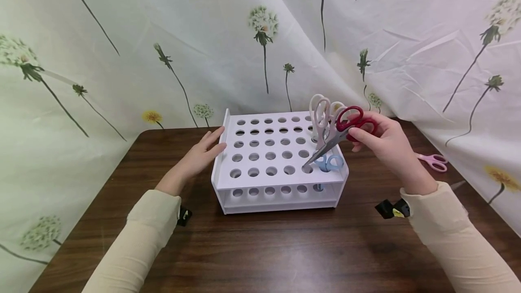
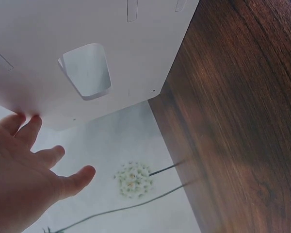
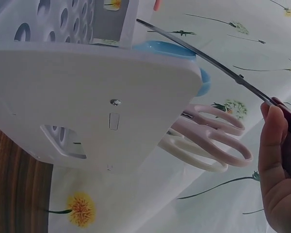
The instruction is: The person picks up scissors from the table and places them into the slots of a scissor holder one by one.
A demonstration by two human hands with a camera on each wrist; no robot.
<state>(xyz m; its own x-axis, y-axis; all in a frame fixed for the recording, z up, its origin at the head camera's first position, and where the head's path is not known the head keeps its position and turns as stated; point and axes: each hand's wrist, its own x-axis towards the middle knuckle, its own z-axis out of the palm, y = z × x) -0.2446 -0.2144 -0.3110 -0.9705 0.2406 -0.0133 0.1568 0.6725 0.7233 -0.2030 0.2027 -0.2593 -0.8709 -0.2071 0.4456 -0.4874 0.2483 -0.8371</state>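
Note:
A white rack [image 1: 245, 165] with rows of round holes stands on the table. My right hand [image 1: 386, 144] pinches red-handled scissors [image 1: 330, 143] by the handles, blades slanting down to the left. In the head view their tip overlaps a front-row hole near the right end. Light blue scissors [image 1: 334, 163] sit handles-up in the front right corner hole. Behind them, pale pink scissors [image 3: 208, 131] and cream-white scissors [image 3: 194, 158] stand along the rack's right side. My left hand [image 1: 199, 155] has its fingers extended, fingertips touching the rack's left side panel [image 2: 131, 58].
Pink-handled scissors [image 1: 436, 162] lie on the dark wood table [image 1: 277, 252] right of the rack, partly hidden by my right arm. A white cloth [image 1: 228, 49] with a dandelion print hangs behind the table and along its sides.

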